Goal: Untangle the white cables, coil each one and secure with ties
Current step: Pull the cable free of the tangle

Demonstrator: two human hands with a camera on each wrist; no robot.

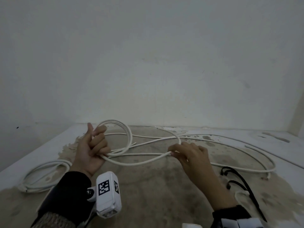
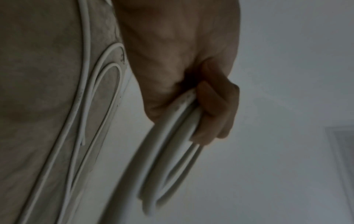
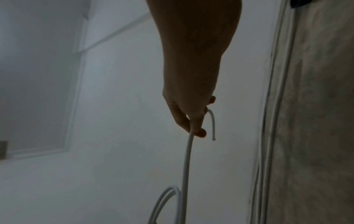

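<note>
Several loops of white cable (image 1: 121, 137) stand upright in the clenched left hand (image 1: 92, 150), a strand running sideways above the floor (image 1: 148, 186) to the right hand (image 1: 189, 155), whose fingertips pinch it.

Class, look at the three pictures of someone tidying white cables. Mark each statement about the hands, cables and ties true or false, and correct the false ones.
1. The left hand grips a coil of cable. True.
2. The right hand is empty. False: it pinches a cable near its end.
3. The black ties lie on the surface by the right arm. True.
4. A tie already binds the held coil. False: none shows on it.
</note>
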